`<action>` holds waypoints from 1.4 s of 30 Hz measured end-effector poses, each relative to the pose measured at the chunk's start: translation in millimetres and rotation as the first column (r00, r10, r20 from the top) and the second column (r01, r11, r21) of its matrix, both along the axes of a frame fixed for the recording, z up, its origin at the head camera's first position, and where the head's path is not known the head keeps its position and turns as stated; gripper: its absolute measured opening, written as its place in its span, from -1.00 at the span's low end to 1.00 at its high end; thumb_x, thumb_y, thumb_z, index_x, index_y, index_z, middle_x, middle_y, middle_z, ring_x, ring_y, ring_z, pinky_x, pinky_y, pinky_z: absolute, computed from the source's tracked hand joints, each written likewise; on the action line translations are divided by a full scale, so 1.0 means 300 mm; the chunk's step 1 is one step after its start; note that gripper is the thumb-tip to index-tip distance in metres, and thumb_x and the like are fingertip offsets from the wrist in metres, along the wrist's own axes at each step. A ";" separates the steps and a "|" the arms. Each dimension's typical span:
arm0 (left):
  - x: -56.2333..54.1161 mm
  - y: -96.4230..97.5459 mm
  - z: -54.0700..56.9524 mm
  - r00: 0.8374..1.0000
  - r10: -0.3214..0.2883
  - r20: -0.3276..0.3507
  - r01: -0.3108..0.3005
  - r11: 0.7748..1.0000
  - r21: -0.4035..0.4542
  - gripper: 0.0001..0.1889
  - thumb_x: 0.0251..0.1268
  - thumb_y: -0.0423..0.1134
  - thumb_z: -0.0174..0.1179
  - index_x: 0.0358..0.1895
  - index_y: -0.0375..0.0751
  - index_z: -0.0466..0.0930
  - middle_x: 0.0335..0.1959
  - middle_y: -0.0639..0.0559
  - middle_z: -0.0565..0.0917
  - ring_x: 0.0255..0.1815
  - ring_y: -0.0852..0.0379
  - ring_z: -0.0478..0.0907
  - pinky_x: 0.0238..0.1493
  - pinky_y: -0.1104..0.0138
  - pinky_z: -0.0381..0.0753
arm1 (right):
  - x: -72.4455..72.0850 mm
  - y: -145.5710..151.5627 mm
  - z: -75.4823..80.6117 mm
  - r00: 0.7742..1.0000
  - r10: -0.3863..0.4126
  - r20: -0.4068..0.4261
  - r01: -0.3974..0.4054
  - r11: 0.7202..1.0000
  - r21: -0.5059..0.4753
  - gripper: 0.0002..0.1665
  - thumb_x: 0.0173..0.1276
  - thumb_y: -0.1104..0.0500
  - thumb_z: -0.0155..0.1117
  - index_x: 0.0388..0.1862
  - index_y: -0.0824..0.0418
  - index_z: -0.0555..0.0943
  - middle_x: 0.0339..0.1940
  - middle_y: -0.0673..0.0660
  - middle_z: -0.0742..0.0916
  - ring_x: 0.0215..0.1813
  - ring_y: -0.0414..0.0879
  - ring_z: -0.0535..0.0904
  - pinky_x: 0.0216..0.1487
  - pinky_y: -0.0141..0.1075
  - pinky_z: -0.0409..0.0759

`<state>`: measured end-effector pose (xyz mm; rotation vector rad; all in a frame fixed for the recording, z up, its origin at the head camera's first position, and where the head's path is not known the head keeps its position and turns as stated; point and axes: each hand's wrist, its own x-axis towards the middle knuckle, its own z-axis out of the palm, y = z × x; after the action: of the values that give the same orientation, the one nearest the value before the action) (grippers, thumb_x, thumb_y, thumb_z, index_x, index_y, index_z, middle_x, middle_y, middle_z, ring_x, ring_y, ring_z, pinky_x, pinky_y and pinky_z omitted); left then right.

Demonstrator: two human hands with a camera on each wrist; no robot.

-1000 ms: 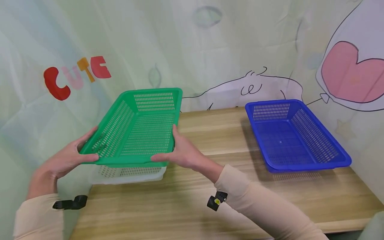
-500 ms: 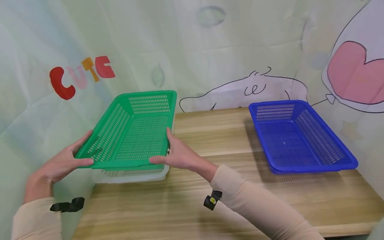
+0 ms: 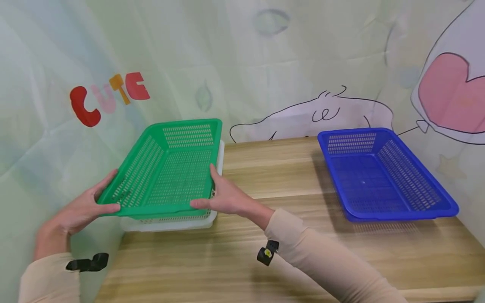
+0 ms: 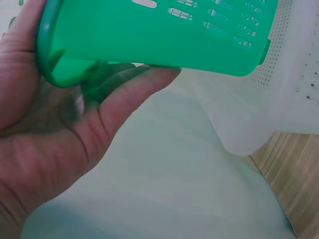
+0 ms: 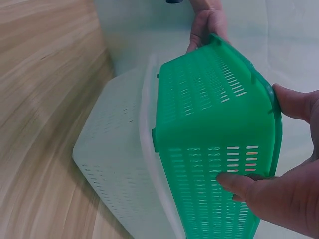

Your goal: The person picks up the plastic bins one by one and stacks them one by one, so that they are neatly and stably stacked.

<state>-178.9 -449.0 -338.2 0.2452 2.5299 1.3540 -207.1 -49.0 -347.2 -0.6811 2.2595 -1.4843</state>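
A green plastic basket (image 3: 188,136) with slotted walls is held by its near end in both hands, over a white plastic basket (image 3: 166,226). My left hand (image 3: 81,208) grips the near left corner, thumb on the rim. At the near right corner my right hand (image 3: 231,195) grips the rim, its thumb on top. Inside, the green basket looks bare. The right wrist view shows its base right at the rim of the white basket (image 5: 112,144). In the left wrist view, fingers (image 4: 132,92) lie beneath the green wall. Most of the white basket's inside is hidden.
A blue plastic basket (image 3: 346,202) stands at the right of the wooden table (image 3: 265,265). A printed curtain (image 3: 242,54) closes off the back and both sides, near the table's edges. Wood surface lies between the blue and white baskets.
The green basket has come down and shifted left over the white one, both hands still gripping it. More of the white rim shows at its right side. The view has turned slightly left.
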 end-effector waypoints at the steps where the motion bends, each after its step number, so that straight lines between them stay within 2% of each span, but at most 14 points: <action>1: 0.000 0.001 -0.004 1.000 0.003 0.006 -0.003 1.000 -0.001 -0.02 0.48 -0.29 0.15 0.60 0.34 -0.43 0.60 -0.29 -0.36 0.25 0.35 0.07 -0.02 0.60 0.43 | -0.001 -0.001 -0.005 1.000 0.001 0.003 -0.001 1.000 -0.004 0.38 0.25 -0.12 0.49 0.66 0.14 -0.30 0.59 0.18 0.24 0.50 -0.08 0.24 0.47 -0.11 0.22; 5: 0.000 0.003 -0.026 0.999 0.010 0.030 -0.010 1.000 0.005 0.01 0.47 -0.27 0.15 0.59 0.38 -0.48 0.56 -0.34 -0.27 0.31 0.11 0.04 -0.03 0.57 0.45 | -0.001 -0.003 -0.027 1.000 -0.002 0.004 0.002 1.000 -0.009 0.38 0.24 -0.11 0.50 0.66 0.14 -0.29 0.60 0.16 0.22 0.51 -0.08 0.22 0.47 -0.11 0.21; 11: -0.002 -0.005 -0.071 0.999 -0.003 0.038 0.002 1.000 0.031 0.03 0.48 -0.28 0.15 0.58 0.25 -0.56 0.60 -0.19 -0.52 0.51 -0.21 -0.36 -0.04 0.65 0.33 | -0.002 -0.007 -0.063 1.000 0.008 -0.011 -0.009 0.998 -0.066 0.42 0.21 -0.07 0.53 0.66 0.15 -0.32 0.61 0.14 0.21 0.53 -0.07 0.18 0.49 -0.09 0.17; 18: -0.007 0.002 -0.102 0.998 -0.010 0.065 0.005 0.997 0.072 0.03 0.46 -0.33 0.16 0.61 0.01 -0.55 0.59 -0.32 -0.43 0.50 0.22 -0.16 0.01 0.67 0.24 | -0.008 -0.007 -0.097 0.999 0.048 -0.005 -0.048 0.982 -0.184 0.36 0.15 0.05 0.60 0.64 -0.06 -0.18 0.43 -0.01 0.42 0.42 -0.15 0.32 0.45 -0.10 0.23; 20: -0.010 0.007 -0.102 0.997 -0.010 0.074 0.004 0.996 0.085 0.04 0.44 -0.35 0.17 0.61 0.00 -0.54 0.58 -0.35 -0.45 0.54 0.11 -0.21 0.34 0.46 0.17 | -0.011 -0.006 -0.105 0.999 0.052 0.004 -0.050 0.980 -0.194 0.37 0.11 0.07 0.63 0.63 -0.08 -0.16 0.41 -0.02 0.43 0.39 -0.18 0.34 0.44 -0.11 0.24; 22: -0.013 0.014 -0.101 0.996 -0.006 0.085 -0.002 0.996 0.091 0.06 0.42 -0.36 0.19 0.60 0.00 -0.55 0.57 -0.35 -0.50 0.56 -0.12 -0.35 0.51 0.06 -0.04 | -0.014 -0.005 -0.112 0.999 0.047 0.019 -0.042 0.980 -0.196 0.41 0.04 0.09 0.67 0.63 -0.07 -0.14 0.39 -0.03 0.44 0.37 -0.17 0.36 0.43 -0.13 0.25; 24: -0.016 0.020 -0.102 0.995 0.002 0.095 -0.011 0.995 0.098 0.08 0.40 -0.37 0.20 0.60 -0.03 -0.56 0.57 -0.35 -0.52 0.52 -0.32 -0.44 0.40 -0.32 -0.25 | -0.015 -0.005 -0.118 0.998 0.042 0.039 -0.033 0.979 -0.200 0.44 -0.01 0.12 0.70 0.63 -0.07 -0.12 0.37 -0.04 0.46 0.37 -0.16 0.37 0.42 -0.14 0.25; 26: -0.018 0.024 -0.107 0.995 0.005 0.100 -0.016 0.995 0.100 0.10 0.39 -0.38 0.22 0.59 -0.05 -0.57 0.56 -0.36 -0.52 0.49 -0.39 -0.45 0.28 -0.46 -0.30 | -0.017 -0.008 -0.124 0.998 0.046 0.050 -0.034 0.976 -0.216 0.44 -0.06 0.17 0.72 0.62 -0.06 -0.08 0.36 -0.06 0.47 0.38 -0.15 0.36 0.43 -0.16 0.24; 29: -0.016 0.022 -0.122 0.995 0.017 0.099 -0.024 0.997 0.072 0.11 0.38 -0.36 0.23 0.59 -0.04 -0.58 0.58 -0.36 -0.47 0.51 -0.34 -0.36 0.51 0.09 -0.02 | -0.016 -0.014 -0.134 0.997 0.055 0.060 -0.040 0.975 -0.217 0.44 -0.09 0.19 0.73 0.61 -0.05 -0.04 0.36 -0.06 0.48 0.39 -0.16 0.35 0.44 -0.16 0.23; 32: -0.015 0.013 -0.139 0.996 0.018 0.091 -0.024 0.998 0.065 0.11 0.38 -0.35 0.23 0.60 -0.02 -0.58 0.58 -0.35 -0.42 0.51 -0.27 -0.27 0.15 0.62 0.21 | -0.015 -0.017 -0.143 0.997 0.056 0.044 -0.047 0.980 -0.193 0.45 -0.09 0.18 0.74 0.61 -0.02 -0.06 0.37 -0.01 0.48 0.39 -0.12 0.35 0.46 -0.11 0.23; 34: -0.017 0.009 -0.149 0.995 0.024 0.094 -0.030 0.997 0.066 0.11 0.38 -0.35 0.23 0.60 0.00 -0.58 0.59 -0.34 -0.41 0.50 -0.27 -0.25 -0.01 0.69 0.20 | -0.017 -0.018 -0.151 0.998 0.066 0.007 -0.063 0.981 -0.182 0.49 -0.09 0.17 0.74 0.62 -0.04 -0.11 0.37 0.02 0.50 0.39 -0.06 0.38 0.45 -0.10 0.23; 36: -0.017 0.008 -0.158 0.994 0.031 0.104 -0.038 0.997 0.071 0.12 0.37 -0.35 0.25 0.59 0.00 -0.59 0.59 -0.32 -0.44 0.51 -0.29 -0.29 0.17 0.61 0.15 | -0.022 -0.019 -0.158 0.996 0.088 -0.035 -0.093 0.976 -0.199 0.51 -0.08 0.21 0.73 0.63 -0.08 -0.15 0.37 0.01 0.49 0.39 -0.01 0.40 0.46 -0.14 0.22; 39: -0.017 0.012 -0.169 0.993 0.035 0.109 -0.044 0.995 0.085 0.16 0.34 -0.38 0.27 0.58 -0.08 -0.62 0.57 -0.32 -0.52 0.52 -0.36 -0.42 0.51 0.13 -0.12 | -0.029 -0.021 -0.171 0.988 0.123 -0.098 -0.143 0.961 -0.237 0.54 -0.09 0.28 0.72 0.62 -0.13 -0.18 0.38 -0.02 0.45 0.40 0.02 0.40 0.47 -0.22 0.17; 42: -0.018 0.021 -0.174 0.993 0.037 0.116 -0.048 0.994 0.096 0.18 0.30 -0.40 0.29 0.57 -0.12 -0.62 0.56 -0.32 -0.56 0.51 -0.39 -0.51 0.37 -0.35 -0.33 | -0.029 -0.020 -0.184 0.984 0.127 -0.126 -0.154 0.961 -0.231 0.53 -0.09 0.26 0.72 0.61 -0.10 -0.19 0.42 0.03 0.35 0.44 0.01 0.31 0.49 -0.23 0.12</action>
<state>-184.5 -442.7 -390.5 0.1295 2.3914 1.4670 -215.9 -55.1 -402.3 -0.9966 2.0768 -1.7023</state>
